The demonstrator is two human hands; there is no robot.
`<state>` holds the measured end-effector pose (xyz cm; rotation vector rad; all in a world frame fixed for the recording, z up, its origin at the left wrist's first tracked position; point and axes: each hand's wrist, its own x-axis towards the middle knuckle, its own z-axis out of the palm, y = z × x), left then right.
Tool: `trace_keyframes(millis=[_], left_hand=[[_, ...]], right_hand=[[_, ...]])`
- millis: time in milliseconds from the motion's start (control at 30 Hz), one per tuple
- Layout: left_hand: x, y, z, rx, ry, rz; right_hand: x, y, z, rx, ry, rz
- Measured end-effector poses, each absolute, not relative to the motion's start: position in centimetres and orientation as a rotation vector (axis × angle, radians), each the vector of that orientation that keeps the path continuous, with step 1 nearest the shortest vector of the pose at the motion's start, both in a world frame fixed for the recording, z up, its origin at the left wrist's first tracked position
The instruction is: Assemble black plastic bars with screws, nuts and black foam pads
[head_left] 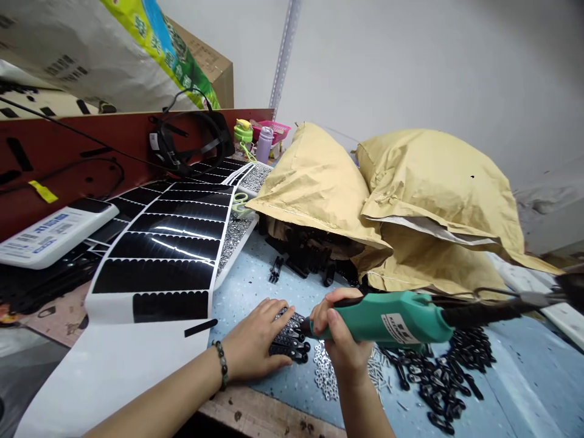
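The corded tool body (pixel 383 319) is smooth green plastic; the black label sheet (pixel 159 255) is glossy; the mailer bags (pixel 438 182) are crinkled kraft paper; the washers (pixel 325 371) are bright metal.

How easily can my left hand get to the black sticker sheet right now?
Probably easily, yes. Your left hand rests on the black plastic parts beside the sheet of black strips, and nothing appears to stand between them. The green tool in your right hand is on the far side.

Bright, even indoor light leaves soft shadows, glare streaks the glossy black sticker sheet (pixel 164 246), and the wide lens bows the white wall (pixel 410 73) near the edges.
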<state>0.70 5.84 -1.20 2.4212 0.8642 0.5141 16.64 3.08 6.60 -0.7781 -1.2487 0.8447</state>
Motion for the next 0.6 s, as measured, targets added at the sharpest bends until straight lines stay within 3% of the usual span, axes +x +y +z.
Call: trace_keyframes(millis=[400,600], left_hand=[[0.8,5.8,-1.0,2.418,0.844,0.558],[0.7,5.7,-1.4,2.449,0.870,0.554]], right_hand=[[15.5,3.8,5.8,-0.993,-1.372,0.810],[16.7,2.1,6.5,-0.867,-1.333,0.780]])
